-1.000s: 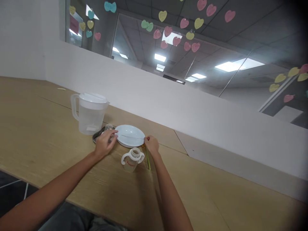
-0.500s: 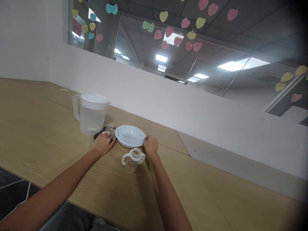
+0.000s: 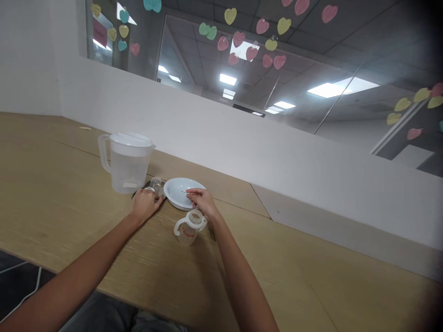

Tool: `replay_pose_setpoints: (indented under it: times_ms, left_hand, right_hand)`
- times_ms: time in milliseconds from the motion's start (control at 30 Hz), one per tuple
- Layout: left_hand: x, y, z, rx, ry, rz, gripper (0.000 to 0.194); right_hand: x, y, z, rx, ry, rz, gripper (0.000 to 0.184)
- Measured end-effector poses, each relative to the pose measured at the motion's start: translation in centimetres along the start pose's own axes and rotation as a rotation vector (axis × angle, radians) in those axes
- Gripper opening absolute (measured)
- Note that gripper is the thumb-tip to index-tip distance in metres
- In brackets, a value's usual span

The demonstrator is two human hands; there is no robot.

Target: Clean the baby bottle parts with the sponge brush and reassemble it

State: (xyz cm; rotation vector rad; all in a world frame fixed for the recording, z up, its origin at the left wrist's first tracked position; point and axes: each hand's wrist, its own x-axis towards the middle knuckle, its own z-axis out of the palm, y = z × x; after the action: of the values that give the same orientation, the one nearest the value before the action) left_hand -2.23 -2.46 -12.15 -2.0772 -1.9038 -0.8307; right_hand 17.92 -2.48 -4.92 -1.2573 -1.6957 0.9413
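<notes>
My left hand (image 3: 144, 203) rests with curled fingers on a small dark tray (image 3: 138, 192) beside a clear little cup (image 3: 155, 183). My right hand (image 3: 201, 201) is over the near rim of a white plate (image 3: 176, 192), fingers pinched on a thin stick whose tip lies across the plate. A two-handled clear baby bottle (image 3: 188, 228) without a lid stands just in front of the plate, under my right wrist. A clear plastic pitcher (image 3: 126, 161) with a white lid and water inside stands to the left, behind the tray.
All of this sits on a long wooden counter (image 3: 311, 276) against a low white wall. Above the wall a glass pane carries paper hearts. The counter's near edge runs at lower left, dark floor beyond.
My right hand has moved left from the plate's right rim to over the plate, carrying the thin stick. My left hand let go of the stick's left end and settled on the tray.
</notes>
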Motion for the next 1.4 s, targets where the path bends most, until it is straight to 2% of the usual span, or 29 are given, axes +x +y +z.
replay_pose_setpoints:
  times_ms: [100,200,300,367,433,567,633,700,867,1000,1233,1400]
  left_hand:
    - [0.1,-0.2,-0.3,-0.082,0.007,-0.054,0.032]
    - [0.2,-0.5,-0.6,-0.109,0.039,-0.052,0.023]
    - [0.2,-0.7,-0.8,-0.099,0.125,-0.054,0.02]
    - [0.2,-0.8,-1.1,-0.074,0.213,-0.051,0.023]
    - [0.2,-0.8,-1.5,-0.066,0.311,-0.051,0.029]
    - [0.1,-0.4,-2.1,-0.165,0.455,-0.099,0.034]
    - [0.1,0.1,-2.3,-0.264,0.504,-0.119,0.033]
    - [0.2,0.9,-2.4,-0.401,0.536,-0.142,0.033]
    - [1.4,3.6,-2.6,-0.723,0.514,-0.111,0.027]
    - [1.9,5.3,-2.7,-0.84,0.488,-0.063,0.023]
    - [1.2,5.0,-0.2,-0.795,0.351,-0.011,0.02]
    - [0.8,4.5,1.1,-0.627,0.28,0.053,0.028]
  right_hand:
    - [0.4,0.1,-0.7,0.074,0.057,-0.02,0.02]
    - [0.8,-0.1,-1.3,0.118,0.127,-0.057,0.019]
    - [0.8,-0.7,-1.6,0.168,0.187,-0.096,0.02]
    - [0.5,-1.2,-1.9,0.169,0.231,-0.172,0.02]
    - [0.0,-1.9,-2.4,0.05,0.309,-0.304,0.02]
    - [-0.8,-2.7,-3.8,-0.435,0.482,-0.548,0.027]
    - [-0.9,-2.7,-4.5,-0.556,0.504,-0.578,0.031]
    - [-0.8,-2.7,-5.1,-0.547,0.509,-0.551,0.034]
    - [-1.1,-3.3,-6.1,-0.331,0.548,-0.524,0.035]
    - [-2.1,-5.1,-5.8,-0.182,0.547,-0.582,0.033]
    - [-4.1,-7.3,-3.5,-0.048,0.481,-0.742,0.027]
    - [-5.2,-7.7,-1.5,-0.001,0.329,-0.781,0.023]
